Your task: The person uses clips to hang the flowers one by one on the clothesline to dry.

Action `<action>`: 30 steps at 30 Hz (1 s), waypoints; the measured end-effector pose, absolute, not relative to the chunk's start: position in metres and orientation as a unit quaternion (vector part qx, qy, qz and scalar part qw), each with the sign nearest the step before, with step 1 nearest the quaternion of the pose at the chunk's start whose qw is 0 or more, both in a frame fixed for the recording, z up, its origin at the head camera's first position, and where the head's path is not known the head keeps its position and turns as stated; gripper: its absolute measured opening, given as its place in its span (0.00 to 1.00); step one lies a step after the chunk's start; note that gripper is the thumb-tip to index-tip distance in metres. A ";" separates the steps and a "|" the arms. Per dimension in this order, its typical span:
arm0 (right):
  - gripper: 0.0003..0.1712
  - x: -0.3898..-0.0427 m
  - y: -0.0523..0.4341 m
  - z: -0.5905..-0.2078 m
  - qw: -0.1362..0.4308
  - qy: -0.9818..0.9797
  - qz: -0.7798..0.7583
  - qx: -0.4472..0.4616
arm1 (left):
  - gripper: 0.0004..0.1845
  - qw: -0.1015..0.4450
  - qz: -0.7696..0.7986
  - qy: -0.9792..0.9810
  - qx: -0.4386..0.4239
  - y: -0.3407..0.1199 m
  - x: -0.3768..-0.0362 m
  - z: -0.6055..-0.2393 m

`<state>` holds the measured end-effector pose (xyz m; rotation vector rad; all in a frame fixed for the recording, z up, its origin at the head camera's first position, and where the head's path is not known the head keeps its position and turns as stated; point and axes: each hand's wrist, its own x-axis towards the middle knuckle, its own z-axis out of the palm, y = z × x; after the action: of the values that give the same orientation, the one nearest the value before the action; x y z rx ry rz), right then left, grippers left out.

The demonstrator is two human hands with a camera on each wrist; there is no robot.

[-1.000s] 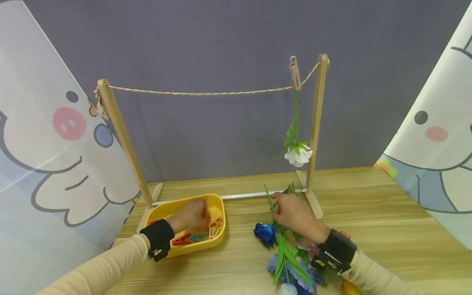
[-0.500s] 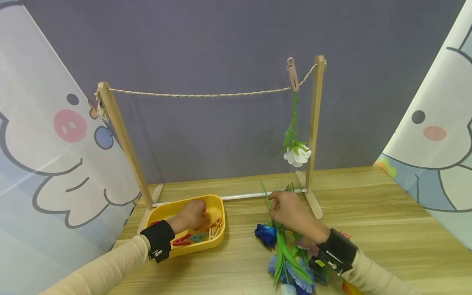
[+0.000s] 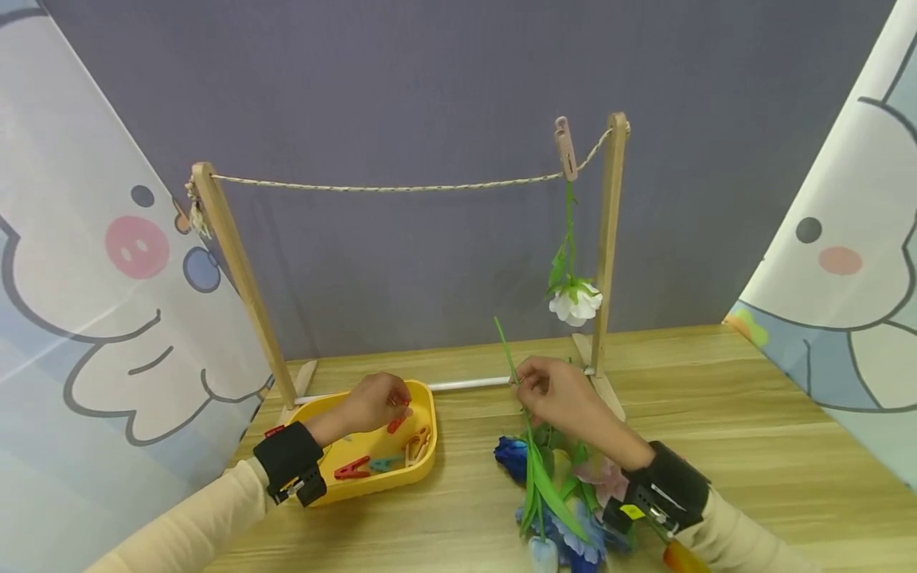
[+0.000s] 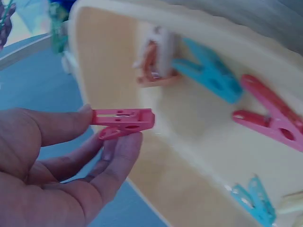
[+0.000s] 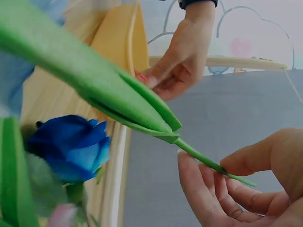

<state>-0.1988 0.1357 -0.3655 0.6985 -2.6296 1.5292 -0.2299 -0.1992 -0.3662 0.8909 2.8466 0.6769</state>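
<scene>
Between thumb and fingertips, my left hand (image 3: 376, 404) pinches a red clothespin (image 4: 124, 120) over the yellow tray (image 3: 390, 477). In the tray lie several more pegs, among them another red clothespin (image 4: 277, 113) and a blue one (image 4: 210, 71). My right hand (image 3: 562, 394) pinches the green stem (image 5: 203, 158) of a light blue tulip (image 3: 543, 554), whose bloom hangs down toward the table. A blue rose (image 3: 512, 458) lies beside it, and several other artificial flowers are heaped under my right wrist. A pink clothespin (image 3: 566, 149) holds a white flower (image 3: 575, 303) upside down on the rope.
A wooden rack stands at the back, with a left post (image 3: 239, 270), a right post (image 3: 609, 239) and a rope (image 3: 387, 189) strung between them. A white bar (image 3: 473, 383) joins their feet. An orange flower (image 3: 684, 557) lies by my right sleeve.
My left hand has risen a little from the tray with the red clothespin. My right hand has lifted the tulip's stem up and slightly left, drawing it off the heap.
</scene>
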 end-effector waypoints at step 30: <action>0.06 -0.211 0.143 -0.296 0.135 -0.796 0.528 0.264 | 0.13 -0.081 0.406 0.854 0.316 -0.140 -0.234 -0.267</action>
<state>-0.2108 0.1433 -0.2958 0.7637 -2.3055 1.5308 -0.2340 -0.1397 -0.2675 1.0464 2.8306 1.3454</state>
